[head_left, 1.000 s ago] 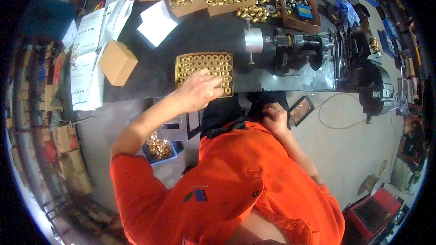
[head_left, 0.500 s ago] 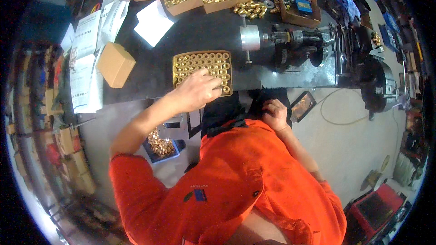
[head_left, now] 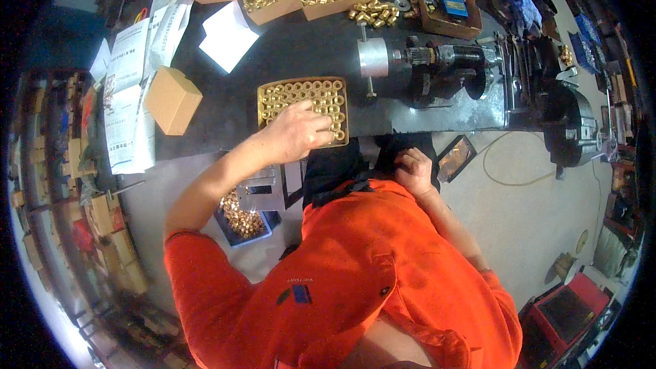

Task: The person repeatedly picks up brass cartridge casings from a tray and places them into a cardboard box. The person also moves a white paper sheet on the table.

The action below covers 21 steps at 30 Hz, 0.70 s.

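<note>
From my remote station I observed the left hand (head_left: 298,132) over the near half of a shallow rectangular cardboard box (head_left: 346,116). The box sat at the front edge of a smooth, dark worktop (head_left: 225,99). Inside it, shiny brass fittings (head_left: 307,87) stood upright in close rows, their round, hollow ends facing up. The left fingers were bent downward and close together; their tips were hidden, so I could not tell whether they gripped a fitting. The right hand (head_left: 413,169) rested on black fabric trousers (head_left: 336,164), fingers curled inward; I could not tell whether they held anything.

Left of the box stood a plain, angular brown carton (head_left: 172,100) beside creased newspaper (head_left: 126,116). Right of it, a smooth silver metal cylinder (head_left: 373,58) adjoined a dark, toothed machine assembly (head_left: 465,56).
</note>
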### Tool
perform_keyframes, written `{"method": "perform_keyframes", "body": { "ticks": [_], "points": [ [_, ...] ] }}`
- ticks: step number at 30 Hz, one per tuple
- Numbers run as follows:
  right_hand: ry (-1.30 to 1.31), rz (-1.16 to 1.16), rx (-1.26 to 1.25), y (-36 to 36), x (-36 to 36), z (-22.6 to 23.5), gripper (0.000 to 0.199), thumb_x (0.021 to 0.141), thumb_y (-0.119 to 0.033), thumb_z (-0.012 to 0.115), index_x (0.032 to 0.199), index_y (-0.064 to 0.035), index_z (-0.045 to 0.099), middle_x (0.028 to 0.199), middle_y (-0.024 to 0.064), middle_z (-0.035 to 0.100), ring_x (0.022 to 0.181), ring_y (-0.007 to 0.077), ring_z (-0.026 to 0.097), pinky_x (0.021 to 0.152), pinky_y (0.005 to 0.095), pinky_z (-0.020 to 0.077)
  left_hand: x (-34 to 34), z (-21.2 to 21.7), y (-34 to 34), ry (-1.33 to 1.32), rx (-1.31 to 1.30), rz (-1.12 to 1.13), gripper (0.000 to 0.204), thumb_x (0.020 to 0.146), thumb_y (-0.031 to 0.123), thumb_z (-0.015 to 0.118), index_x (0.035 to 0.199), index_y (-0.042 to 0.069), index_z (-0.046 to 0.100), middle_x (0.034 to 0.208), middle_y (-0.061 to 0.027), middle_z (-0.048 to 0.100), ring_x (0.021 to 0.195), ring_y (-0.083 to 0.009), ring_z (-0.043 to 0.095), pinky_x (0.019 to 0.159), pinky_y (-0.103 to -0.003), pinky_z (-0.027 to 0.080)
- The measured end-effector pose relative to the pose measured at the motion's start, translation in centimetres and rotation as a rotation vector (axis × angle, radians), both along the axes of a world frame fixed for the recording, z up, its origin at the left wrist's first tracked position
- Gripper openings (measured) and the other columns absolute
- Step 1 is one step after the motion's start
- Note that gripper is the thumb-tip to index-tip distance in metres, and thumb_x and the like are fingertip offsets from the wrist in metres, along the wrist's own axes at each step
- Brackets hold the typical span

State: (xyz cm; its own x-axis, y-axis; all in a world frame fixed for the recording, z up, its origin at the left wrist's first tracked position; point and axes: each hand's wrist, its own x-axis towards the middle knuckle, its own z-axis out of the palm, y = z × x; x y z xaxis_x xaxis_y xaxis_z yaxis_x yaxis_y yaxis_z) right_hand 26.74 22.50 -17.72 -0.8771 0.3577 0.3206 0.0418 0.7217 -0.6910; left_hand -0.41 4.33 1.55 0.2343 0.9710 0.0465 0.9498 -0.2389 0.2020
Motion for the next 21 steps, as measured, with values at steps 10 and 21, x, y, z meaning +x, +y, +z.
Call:
{"method": "perform_keyframes", "body": {
  "ticks": [10, 21],
  "points": [
    [-0.055, -0.024, -0.01, 0.1, 0.1, -0.2, 0.02, 0.056, -0.012, 0.067, 0.075, -0.0068, 0.063, 0.076, 0.0105, 0.057, 0.073, 0.0325, 0.056, 0.061, 0.043, 0.0471, -0.1, -0.1, 0.1, -0.003, -0.023, 0.0, 0.015, 0.071, 0.012, 0.064, 0.086, 0.011, 0.064, 0.073, -0.0029, 0.052, 0.072, -0.0207, 0.057, 0.069, -0.036, 0.04],
    [-0.009, -0.034, -0.017, 0.0, -0.3, 0.2, 0.015, 0.058, -0.013, 0.064, 0.072, -0.0068, 0.061, 0.073, 0.0099, 0.054, 0.071, 0.0324, 0.055, 0.06, 0.043, 0.0463, -3.7, 2.8, 4.3, -0.111, 0.14, 0.263, 0.011, 0.078, 0.019, 0.066, 0.082, 0.008, 0.065, 0.075, -0.0073, 0.059, 0.071, -0.0295, 0.059, 0.062, -0.042, 0.044]
  ]
}}
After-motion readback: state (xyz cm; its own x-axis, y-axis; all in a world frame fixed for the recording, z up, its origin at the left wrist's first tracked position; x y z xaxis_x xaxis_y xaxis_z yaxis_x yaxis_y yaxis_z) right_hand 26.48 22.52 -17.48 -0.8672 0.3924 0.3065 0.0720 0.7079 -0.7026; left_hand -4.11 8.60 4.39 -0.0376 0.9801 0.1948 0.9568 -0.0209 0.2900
